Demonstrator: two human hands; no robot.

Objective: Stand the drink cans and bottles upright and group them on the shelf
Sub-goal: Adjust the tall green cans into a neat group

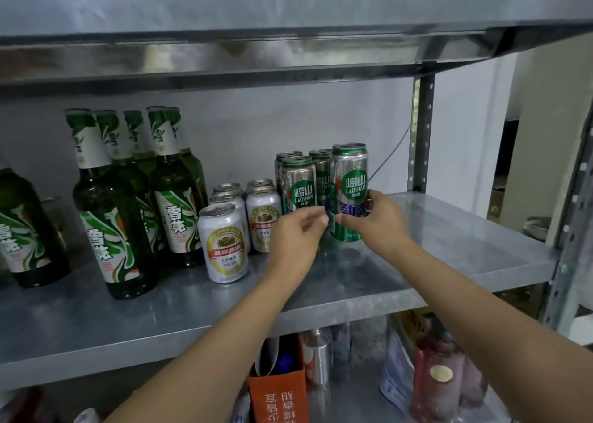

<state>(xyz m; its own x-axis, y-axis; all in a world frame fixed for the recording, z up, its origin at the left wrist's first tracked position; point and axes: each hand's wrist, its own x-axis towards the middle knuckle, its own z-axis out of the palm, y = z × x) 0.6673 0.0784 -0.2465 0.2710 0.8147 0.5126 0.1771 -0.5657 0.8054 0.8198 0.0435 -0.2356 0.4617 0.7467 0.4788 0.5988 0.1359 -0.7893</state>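
My right hand grips the last tall green can; left hand loose beside it; bottles and short cans already stand grouped.

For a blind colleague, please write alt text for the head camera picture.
A person's right hand holds a tall green Laoshan can upright on a metal shelf, beside three matching cans; the left hand is next to it, open. Further left stand short silver cans and green beer bottles, all upright.

Head camera faces the metal shelf closely, at shelf height
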